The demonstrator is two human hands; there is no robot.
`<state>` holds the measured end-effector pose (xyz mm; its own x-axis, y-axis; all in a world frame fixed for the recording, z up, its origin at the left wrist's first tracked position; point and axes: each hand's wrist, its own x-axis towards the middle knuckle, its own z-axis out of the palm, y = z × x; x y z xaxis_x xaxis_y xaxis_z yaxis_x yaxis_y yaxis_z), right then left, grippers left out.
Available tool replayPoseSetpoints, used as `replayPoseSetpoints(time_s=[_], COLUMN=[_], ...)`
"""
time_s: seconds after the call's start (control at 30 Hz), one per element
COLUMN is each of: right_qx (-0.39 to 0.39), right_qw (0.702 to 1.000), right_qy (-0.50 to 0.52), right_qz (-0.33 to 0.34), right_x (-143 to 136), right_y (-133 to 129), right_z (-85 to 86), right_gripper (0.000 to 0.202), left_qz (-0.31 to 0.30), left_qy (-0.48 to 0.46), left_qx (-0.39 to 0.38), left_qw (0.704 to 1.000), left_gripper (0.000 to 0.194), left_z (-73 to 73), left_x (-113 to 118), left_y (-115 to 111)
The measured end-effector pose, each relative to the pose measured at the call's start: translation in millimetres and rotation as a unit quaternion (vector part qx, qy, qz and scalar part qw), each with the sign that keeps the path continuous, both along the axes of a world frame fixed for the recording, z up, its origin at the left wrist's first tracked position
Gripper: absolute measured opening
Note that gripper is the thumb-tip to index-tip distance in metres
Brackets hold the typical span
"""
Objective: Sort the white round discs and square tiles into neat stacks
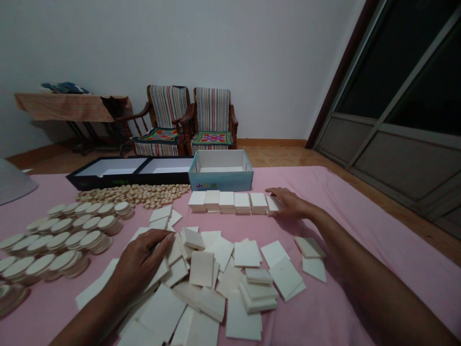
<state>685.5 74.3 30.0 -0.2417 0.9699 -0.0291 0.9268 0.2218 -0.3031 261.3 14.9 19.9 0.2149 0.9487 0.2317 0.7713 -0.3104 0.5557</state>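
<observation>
A row of small stacks of white square tiles [226, 201] runs along the pink cloth, in front of the light blue box. At its right end my right hand [288, 204] is closed around the last stack [272, 204]. My left hand [144, 257] rests on the left side of a loose heap of white tiles [201, 269], its fingers bent together; whatever lies under them is hidden. Two more square tiles [310, 247] lie near my right forearm.
Stacked round discs [61, 240] stand in rows at the left. Behind them are small wooden beads [133, 194], a black divided tray [104, 180] and the blue box [221, 180]. Two chairs [212, 113] stand beyond the pink cloth [360, 211].
</observation>
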Motion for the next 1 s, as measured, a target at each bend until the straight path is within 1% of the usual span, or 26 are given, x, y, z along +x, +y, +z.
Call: replayPoseSetpoints(time_s=[0.13,0.2,0.23,0.3,0.33,0.37,0.43,0.5,0.57,0.63,0.7,0.77,0.87,1.0], right_qx=[0.001,0.020,0.036,0.054,0.044,0.018,-0.065,-0.137,-0.162,-0.143,-0.111,-0.093,-0.095,-0.095], right_qw=[1.000,0.999,0.999,0.997,0.997,0.997,0.994,0.985,0.978,0.977,0.979,0.983,0.982,0.980], right_qy=[-0.015,-0.011,0.001,0.037,0.055,0.071,0.085,0.073,0.059,0.052,0.045,0.030,0.032,0.036], right_qz=[-0.024,-0.034,-0.039,-0.040,-0.034,-0.019,0.028,0.079,0.121,0.151,0.163,0.158,0.160,0.169], right_x=[-5.7,-5.8,-5.0,-3.5,-3.6,-4.6,-9.9,-18.5,-27.4,-33.7,-36.1,-35.2,-32.3,-31.8], right_y=[-0.1,-3.8,-7.3,-18.2,-25.7,-34.4,-54.2,-74.1,-90.2,-99.6,-101.9,-99.6,-95.8,-97.4], right_z=[3.2,6.1,8.4,14.8,18.6,22.7,30.3,36.0,37.9,35.1,28.5,20.6,12.9,13.6], right_gripper=[0.082,0.079,0.074,0.055,0.044,0.033,0.023,0.026,0.042,0.053,0.051,0.049,0.052,0.053], left_qz=[0.000,0.001,0.001,0.005,0.007,0.009,0.013,0.012,0.012,0.013,0.014,0.014,0.013,0.012], left_qy=[-0.002,-0.002,-0.001,0.002,0.003,0.004,0.005,0.005,0.007,0.009,0.009,0.008,0.008,0.003], left_qx=[0.009,0.008,0.006,0.006,0.008,0.011,0.015,0.012,0.008,0.006,0.006,0.006,0.006,0.005], left_qw=[1.000,1.000,1.000,1.000,1.000,1.000,1.000,1.000,1.000,1.000,1.000,1.000,1.000,1.000], left_gripper=[0.040,0.041,0.041,0.042,0.043,0.043,0.042,0.042,0.042,0.043,0.043,0.043,0.043,0.043], left_z=[-1.2,-1.4,-1.2,-0.4,0.0,0.4,0.9,1.0,0.7,0.3,0.0,0.4,1.6,1.9], left_x=[-0.7,-0.5,-0.2,0.5,0.7,0.8,0.7,0.3,-0.1,-0.3,-0.3,-0.1,0.5,0.9], left_y=[0.1,-0.1,-0.2,-0.3,-0.1,0.1,0.6,1.2,1.6,1.9,2.1,2.1,1.3,-0.3])
